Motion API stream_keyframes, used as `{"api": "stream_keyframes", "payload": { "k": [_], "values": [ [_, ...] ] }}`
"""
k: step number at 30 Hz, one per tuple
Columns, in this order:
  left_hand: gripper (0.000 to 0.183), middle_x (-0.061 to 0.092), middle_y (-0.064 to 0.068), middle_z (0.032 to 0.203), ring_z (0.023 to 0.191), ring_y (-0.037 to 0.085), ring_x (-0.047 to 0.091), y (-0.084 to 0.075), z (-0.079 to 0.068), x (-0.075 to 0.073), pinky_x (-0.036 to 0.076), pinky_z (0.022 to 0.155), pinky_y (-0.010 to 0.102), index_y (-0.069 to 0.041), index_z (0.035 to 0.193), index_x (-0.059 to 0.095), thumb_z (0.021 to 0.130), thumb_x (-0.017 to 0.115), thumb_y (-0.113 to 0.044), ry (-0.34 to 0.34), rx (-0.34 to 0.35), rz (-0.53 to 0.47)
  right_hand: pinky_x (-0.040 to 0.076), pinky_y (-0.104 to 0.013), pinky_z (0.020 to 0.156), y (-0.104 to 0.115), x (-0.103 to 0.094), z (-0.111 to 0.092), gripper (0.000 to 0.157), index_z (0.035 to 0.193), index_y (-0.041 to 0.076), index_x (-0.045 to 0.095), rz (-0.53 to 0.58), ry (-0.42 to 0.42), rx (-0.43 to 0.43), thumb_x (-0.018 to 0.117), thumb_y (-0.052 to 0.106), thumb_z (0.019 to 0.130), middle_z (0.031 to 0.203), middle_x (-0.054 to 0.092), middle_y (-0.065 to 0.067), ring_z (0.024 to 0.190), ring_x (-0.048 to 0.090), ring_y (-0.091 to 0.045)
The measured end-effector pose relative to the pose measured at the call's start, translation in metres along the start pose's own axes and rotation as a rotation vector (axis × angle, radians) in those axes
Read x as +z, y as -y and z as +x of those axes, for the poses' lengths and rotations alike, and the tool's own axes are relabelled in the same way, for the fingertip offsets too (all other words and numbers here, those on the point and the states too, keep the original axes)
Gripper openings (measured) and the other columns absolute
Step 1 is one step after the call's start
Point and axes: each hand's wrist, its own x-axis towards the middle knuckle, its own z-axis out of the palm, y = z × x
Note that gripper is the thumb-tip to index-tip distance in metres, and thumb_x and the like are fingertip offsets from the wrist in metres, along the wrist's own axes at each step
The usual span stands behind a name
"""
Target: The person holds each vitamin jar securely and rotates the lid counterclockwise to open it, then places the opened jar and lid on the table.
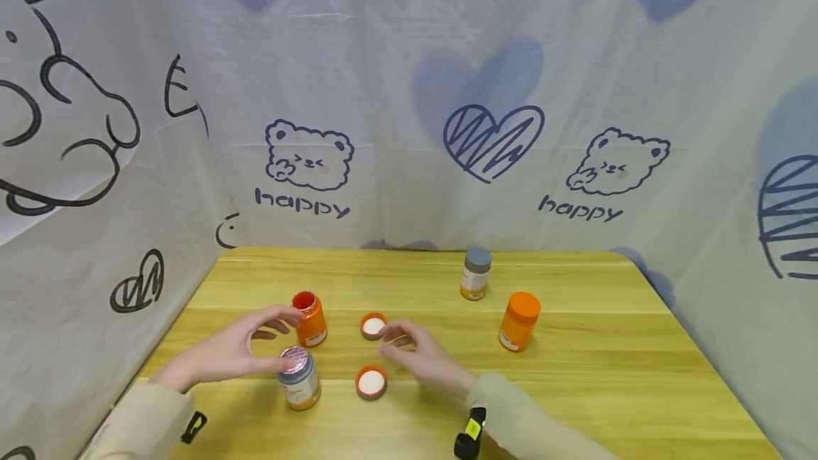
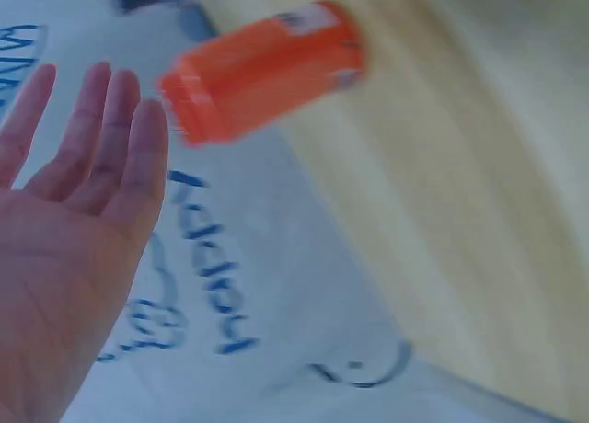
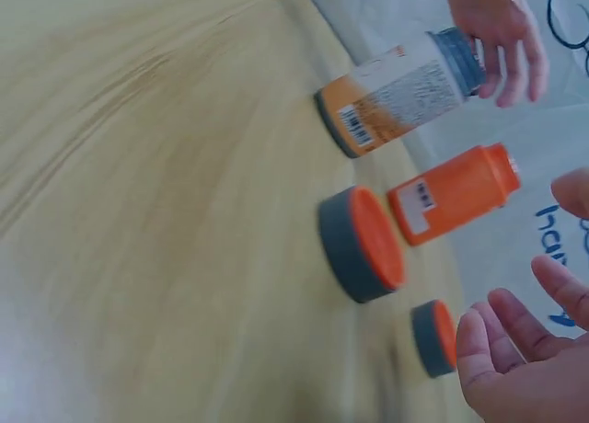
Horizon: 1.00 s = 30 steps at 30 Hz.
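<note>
My left hand (image 1: 239, 346) reaches over two uncapped bottles with its fingers loosely spread. Its thumb is at the foil-topped rim of a grey-necked bottle (image 1: 300, 385); whether it touches is unclear. The fingers are beside the mouth of an orange bottle (image 1: 312, 325), which stands upright behind. To the right, two grey caps with orange inner rims lie upside down, a far cap (image 1: 373, 326) and a near cap (image 1: 371, 382). My right hand (image 1: 424, 357) hovers with bent, relaxed fingers, fingertips close to the far cap. Nothing is held in the right hand (image 3: 534, 363).
A grey-capped bottle (image 1: 476, 274) stands toward the back right of the wooden table (image 1: 575, 389). Nearer and further right is an orange bottle with an orange cap (image 1: 520, 321). A printed cloth (image 1: 396, 91) hangs behind the table and along its left side.
</note>
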Motion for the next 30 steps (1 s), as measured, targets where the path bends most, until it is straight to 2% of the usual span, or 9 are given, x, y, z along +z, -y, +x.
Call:
{"api": "stream_keyframes", "payload": {
  "k": [5, 8, 12, 16, 21, 24, 26, 30],
  "values": [
    [0.063, 0.064, -0.001, 0.131, 0.115, 0.023, 0.062, -0.03, 0.026, 0.002, 0.052, 0.099, 0.048, -0.023, 0.137, 0.054, 0.083, 0.082, -0.039, -0.091, 0.032, 0.103, 0.05, -0.028, 0.092, 0.006, -0.016, -0.005, 0.032, 0.126, 0.001, 0.059, -0.03, -0.075, -0.053, 0.061, 0.02, 0.1, 0.125, 0.063, -0.021, 0.114, 0.061, -0.028],
    [0.067, 0.062, -0.002, 0.133, 0.118, 0.023, 0.06, -0.051, 0.043, 0.008, 0.051, 0.101, 0.052, -0.023, 0.139, 0.053, 0.081, 0.083, -0.036, -0.116, 0.072, 0.142, 0.05, -0.023, 0.091, 0.01, -0.029, -0.01, 0.03, 0.125, -0.001, 0.059, -0.039, -0.129, -0.087, 0.059, 0.017, 0.101, 0.126, 0.062, -0.025, 0.114, 0.061, -0.03],
    [0.067, 0.061, -0.002, 0.135, 0.121, 0.021, 0.059, -0.075, 0.067, 0.025, 0.05, 0.102, 0.049, -0.019, 0.14, 0.053, 0.082, 0.083, -0.034, -0.162, 0.16, 0.171, 0.05, -0.017, 0.089, 0.015, -0.049, -0.019, 0.029, 0.124, -0.003, 0.06, -0.032, -0.224, -0.087, 0.059, 0.013, 0.1, 0.125, 0.062, -0.027, 0.114, 0.061, -0.031],
    [0.065, 0.06, -0.001, 0.134, 0.119, 0.019, 0.059, -0.094, 0.09, 0.047, 0.051, 0.102, 0.043, -0.017, 0.139, 0.055, 0.082, 0.083, -0.029, -0.218, 0.215, 0.169, 0.05, -0.017, 0.09, 0.016, -0.069, -0.031, 0.028, 0.125, -0.001, 0.061, -0.035, -0.312, -0.046, 0.06, 0.012, 0.1, 0.126, 0.063, -0.021, 0.116, 0.061, -0.028],
    [0.063, 0.061, 0.003, 0.133, 0.117, 0.019, 0.06, -0.106, 0.119, 0.077, 0.052, 0.102, 0.039, -0.012, 0.136, 0.056, 0.08, 0.083, -0.02, -0.279, 0.291, 0.113, 0.051, -0.016, 0.089, 0.016, -0.094, -0.047, 0.028, 0.124, -0.003, 0.061, -0.03, -0.422, -0.082, 0.06, 0.011, 0.1, 0.126, 0.064, -0.023, 0.108, 0.062, -0.011],
    [0.062, 0.062, 0.006, 0.132, 0.116, 0.021, 0.061, -0.11, 0.135, 0.095, 0.052, 0.101, 0.04, -0.011, 0.137, 0.055, 0.08, 0.081, -0.018, -0.306, 0.298, 0.048, 0.053, -0.016, 0.087, 0.014, -0.11, -0.055, 0.028, 0.123, -0.008, 0.06, -0.009, -0.487, -0.135, 0.06, 0.007, 0.1, 0.121, 0.065, -0.021, 0.101, 0.063, -0.003],
    [0.063, 0.062, 0.007, 0.131, 0.116, 0.022, 0.061, -0.113, 0.144, 0.107, 0.052, 0.1, 0.043, -0.01, 0.138, 0.054, 0.081, 0.08, -0.017, -0.305, 0.28, -0.012, 0.054, -0.016, 0.086, 0.012, -0.119, -0.06, 0.027, 0.122, -0.01, 0.059, 0.005, -0.529, -0.145, 0.059, 0.005, 0.1, 0.116, 0.068, -0.009, 0.098, 0.064, 0.0],
    [0.064, 0.06, 0.009, 0.132, 0.12, 0.027, 0.06, -0.117, 0.16, 0.13, 0.05, 0.102, 0.048, -0.011, 0.141, 0.051, 0.083, 0.078, -0.017, -0.254, 0.207, -0.14, 0.055, -0.016, 0.085, 0.008, -0.136, -0.071, 0.027, 0.122, -0.011, 0.057, 0.029, -0.603, -0.137, 0.058, 0.006, 0.101, 0.106, 0.068, 0.012, 0.096, 0.066, 0.0]
  ]
}}
